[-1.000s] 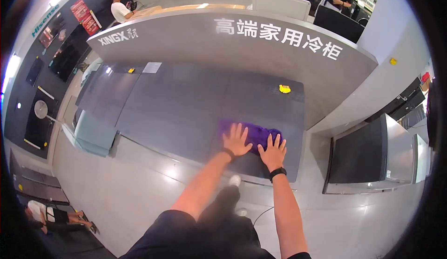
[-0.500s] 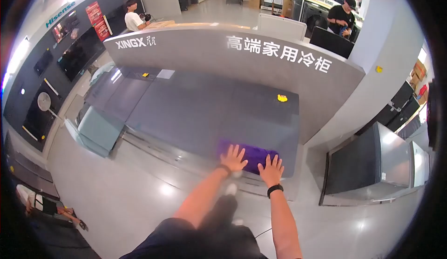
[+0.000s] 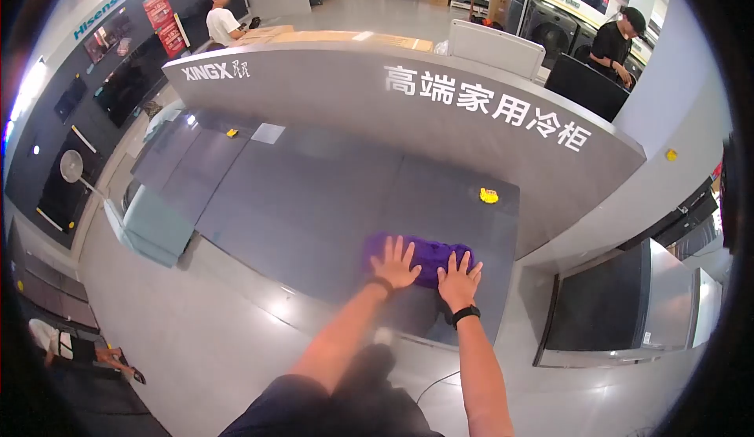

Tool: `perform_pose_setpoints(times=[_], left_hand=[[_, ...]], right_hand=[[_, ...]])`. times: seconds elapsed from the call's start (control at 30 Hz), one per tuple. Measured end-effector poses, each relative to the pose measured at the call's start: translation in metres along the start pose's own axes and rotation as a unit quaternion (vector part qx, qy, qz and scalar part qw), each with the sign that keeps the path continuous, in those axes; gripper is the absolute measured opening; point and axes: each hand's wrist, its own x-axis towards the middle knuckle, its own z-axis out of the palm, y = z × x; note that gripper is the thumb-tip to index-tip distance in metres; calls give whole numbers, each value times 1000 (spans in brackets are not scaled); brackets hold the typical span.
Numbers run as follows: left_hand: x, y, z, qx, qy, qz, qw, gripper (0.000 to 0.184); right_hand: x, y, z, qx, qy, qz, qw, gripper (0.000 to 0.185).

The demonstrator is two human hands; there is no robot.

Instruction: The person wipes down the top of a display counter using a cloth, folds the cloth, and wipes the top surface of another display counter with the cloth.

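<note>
A purple cloth (image 3: 430, 259) lies on the dark, glossy top of a chest freezer (image 3: 314, 201). Both of my hands press flat on it, fingers spread. My left hand (image 3: 395, 264) rests on the cloth's left part, and my right hand (image 3: 459, 281), with a black band at the wrist, rests on its right end. Beyond the right hand, a yellow sticker (image 3: 488, 196) sits on the freezer top. Farther left on the same row of tops are a white sheet (image 3: 268, 133) and a small yellow sticker (image 3: 232, 133).
A grey partition (image 3: 314, 76) with white lettering runs behind the freezers. At right stands another dark-topped freezer (image 3: 601, 303); at left, a pale blue box-shaped unit (image 3: 161, 221) and a fan (image 3: 71, 166). People (image 3: 616, 48) are behind the partition, and another person sits at lower left.
Both hands and the cloth have slid farther in from the freezer's front edge. The camera view has shifted, and the person at back right has bent lower.
</note>
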Motion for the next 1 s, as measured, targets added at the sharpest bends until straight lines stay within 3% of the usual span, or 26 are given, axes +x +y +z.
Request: perform_pose_setpoints(times=[0.43, 0.6, 0.73, 0.83, 1.0], left_hand=[[125, 21, -54, 16, 33, -4, 999, 74], [113, 23, -56, 11, 29, 4, 999, 77], [86, 30, -45, 32, 15, 2, 999, 76], [51, 36, -25, 27, 12, -4, 1000, 75], [-26, 46, 22, 19, 26, -16, 999, 74]], right_hand=[[111, -12, -11, -44, 35, -24, 998, 56], [89, -5, -4, -82, 54, -47, 994, 56], [47, -9, -8, -160, 10, -68, 985, 56], [1, -4, 2, -100, 38, -28, 994, 56], [-75, 28, 10, -110, 43, -50, 992, 58]])
